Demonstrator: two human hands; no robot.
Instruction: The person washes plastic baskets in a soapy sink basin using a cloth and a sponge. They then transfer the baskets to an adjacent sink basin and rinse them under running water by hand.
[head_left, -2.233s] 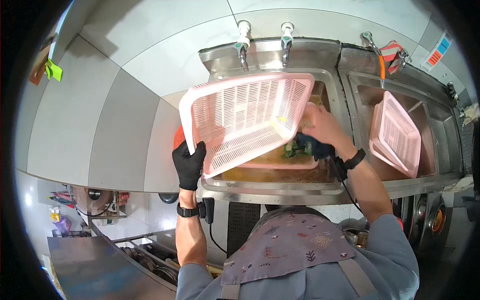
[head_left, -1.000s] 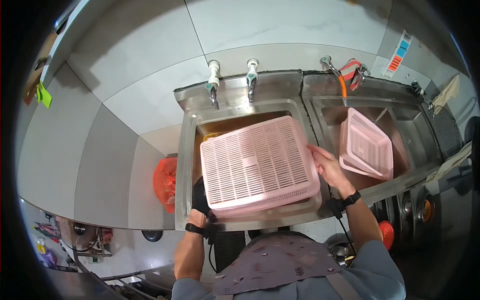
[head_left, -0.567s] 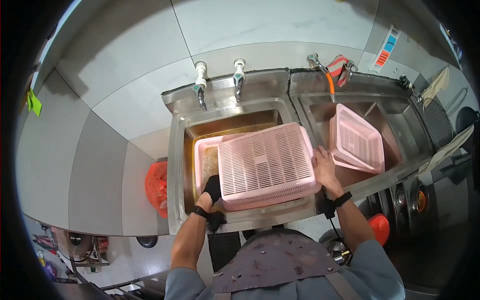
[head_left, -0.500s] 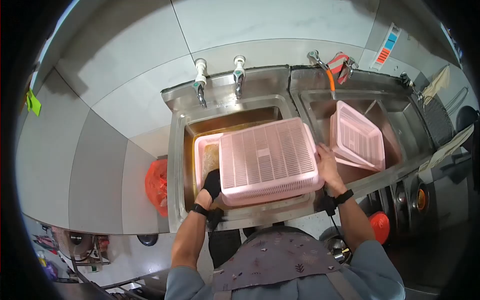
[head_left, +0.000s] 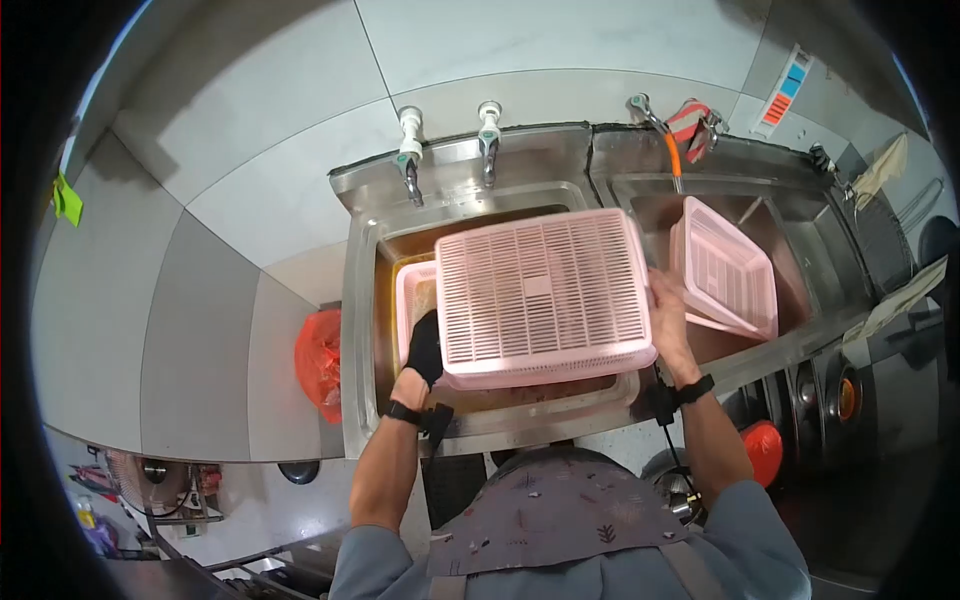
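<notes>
Black-gloved left hand (head_left: 424, 347) and bare right hand (head_left: 669, 308) are gripping opposite ends of the upturned pink slotted plastic basket (head_left: 540, 287) over the rectangular stainless-steel sink (head_left: 361, 325). Gripping evenly, keeping both ends level should be preventing tipping.

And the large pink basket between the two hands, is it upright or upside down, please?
Upside down: the large pink basket has its slotted base facing up, its side walls going down toward the sink.

pink basket (head_left: 540, 290): flipped, slotted base now up | right hand (head_left: 670, 315): from sink (head_left: 360, 300) to basket's right side
</notes>
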